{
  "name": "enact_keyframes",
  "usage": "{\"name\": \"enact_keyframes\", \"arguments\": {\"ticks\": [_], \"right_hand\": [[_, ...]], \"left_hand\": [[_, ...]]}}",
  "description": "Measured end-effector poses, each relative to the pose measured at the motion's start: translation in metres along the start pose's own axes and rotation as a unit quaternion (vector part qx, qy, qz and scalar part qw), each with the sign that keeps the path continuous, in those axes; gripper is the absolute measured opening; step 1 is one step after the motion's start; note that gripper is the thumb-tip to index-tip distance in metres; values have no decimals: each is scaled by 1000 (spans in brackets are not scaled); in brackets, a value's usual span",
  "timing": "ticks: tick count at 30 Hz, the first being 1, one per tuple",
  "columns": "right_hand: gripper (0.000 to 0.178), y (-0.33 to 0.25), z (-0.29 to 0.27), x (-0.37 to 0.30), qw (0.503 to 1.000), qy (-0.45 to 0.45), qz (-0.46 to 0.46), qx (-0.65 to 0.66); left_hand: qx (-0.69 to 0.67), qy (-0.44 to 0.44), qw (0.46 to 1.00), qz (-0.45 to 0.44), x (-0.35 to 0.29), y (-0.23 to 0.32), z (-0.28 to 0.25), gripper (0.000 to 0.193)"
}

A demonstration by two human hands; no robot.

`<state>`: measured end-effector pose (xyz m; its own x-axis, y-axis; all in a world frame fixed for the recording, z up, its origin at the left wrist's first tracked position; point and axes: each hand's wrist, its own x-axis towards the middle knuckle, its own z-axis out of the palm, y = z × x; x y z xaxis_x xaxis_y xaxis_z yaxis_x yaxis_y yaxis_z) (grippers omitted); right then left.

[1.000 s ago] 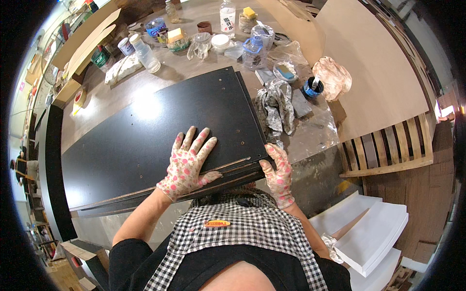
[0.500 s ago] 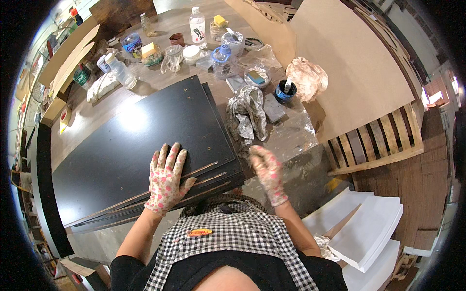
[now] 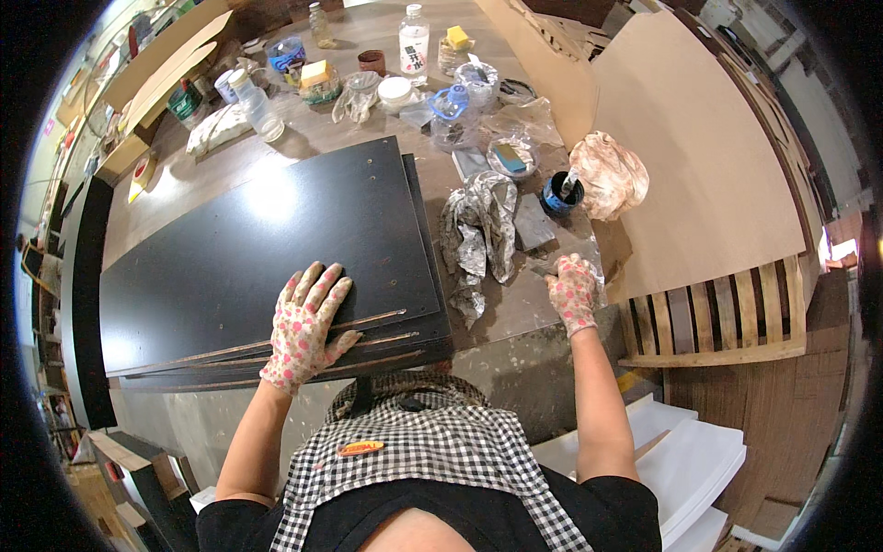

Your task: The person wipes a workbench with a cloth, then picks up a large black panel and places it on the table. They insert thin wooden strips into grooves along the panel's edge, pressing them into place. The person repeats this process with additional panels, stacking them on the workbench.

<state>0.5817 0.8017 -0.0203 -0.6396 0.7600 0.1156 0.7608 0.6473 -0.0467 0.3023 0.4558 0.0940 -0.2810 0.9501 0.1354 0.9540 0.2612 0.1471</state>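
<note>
My left hand [image 3: 305,329], in a pink-dotted glove, lies flat with spread fingers on the top black panel [image 3: 230,248]. That panel tops a stack whose front edges show raw brown strips. Off to the right, my right hand [image 3: 574,293] is closed over the table's right front corner. A small dark, thin piece pokes out by its fingertips, too small to name. Just beyond that hand lie a grey flat block [image 3: 533,224] and a stained crumpled rag [image 3: 480,230]. A dark blue tin [image 3: 561,195] with a tool standing in it is close by.
Along the back of the table [image 3: 322,138] stand bottles [image 3: 414,46], jars, a blue-handled plastic jug [image 3: 451,120] and sponges. A stained cloth [image 3: 609,175] rests beside the tin. Large brown boards [image 3: 699,156] lie on a wooden pallet [image 3: 727,322] at right. White panels [image 3: 690,469] are at lower right.
My right hand has moved right, away from the panel stack to the table's right corner, and its fingers have curled in. My left hand stays on the panel. The view has shifted slightly.
</note>
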Motion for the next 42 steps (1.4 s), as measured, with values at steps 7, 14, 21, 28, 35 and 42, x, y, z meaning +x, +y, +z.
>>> {"name": "enact_keyframes", "arguments": {"ticks": [7, 14, 21, 28, 35, 42], "right_hand": [[17, -31, -43, -26, 828, -92, 111, 542], [21, -153, -120, -77, 861, -88, -73, 495], [20, -227, -130, -93, 963, 50, -42, 261], [21, -266, -138, -97, 993, 31, 40, 106], [25, -282, -138, -95, 997, 6, 66, 47], [21, -288, -130, -98, 998, 26, 48, -17]], "left_hand": [[-96, -14, 995, -18, 4, -9, -14, 58], [-178, 34, 983, -9, 49, -65, -21, 41], [-68, 85, 994, 11, 134, -131, 10, 48], [-76, 17, 996, 38, 156, -153, 16, 54], [-108, 22, 993, 50, 155, -159, 12, 55], [-95, 32, 994, 53, 155, -161, 16, 54]]}}
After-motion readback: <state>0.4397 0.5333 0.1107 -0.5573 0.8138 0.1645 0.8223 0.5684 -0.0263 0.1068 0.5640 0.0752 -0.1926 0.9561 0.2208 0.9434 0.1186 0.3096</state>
